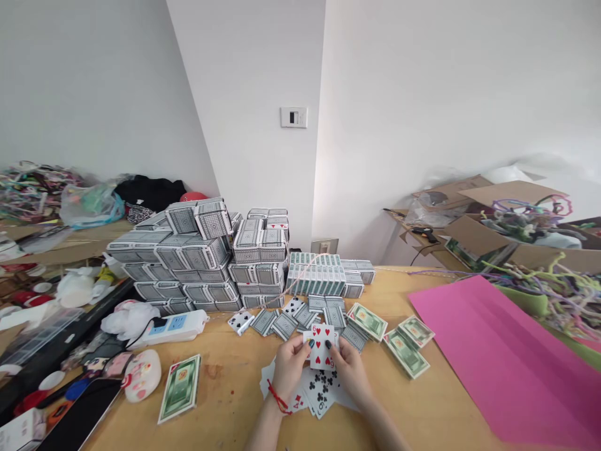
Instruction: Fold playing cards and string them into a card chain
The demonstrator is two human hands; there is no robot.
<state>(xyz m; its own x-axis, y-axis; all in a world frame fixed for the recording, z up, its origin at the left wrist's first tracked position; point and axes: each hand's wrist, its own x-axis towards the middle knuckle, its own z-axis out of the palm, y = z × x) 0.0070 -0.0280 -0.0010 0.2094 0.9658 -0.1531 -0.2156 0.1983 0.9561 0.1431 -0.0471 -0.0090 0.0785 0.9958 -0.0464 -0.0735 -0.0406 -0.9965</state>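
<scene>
Pink paper (498,363) is lying flat. Left of it, our left hand (290,362) and right hand (351,366) are gripping playing cards (322,352).

Red 6 in opposite corners, one upside down, plus hearts on the white rectangular paper playing card (322,347). The white paper card with black clubs (321,394) reads 9 or flipped 6, can't tell.

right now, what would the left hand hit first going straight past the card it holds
Probably the loose face-down cards beyond the six of hearts; the left hand might pass over them, its height being unclear.
</scene>
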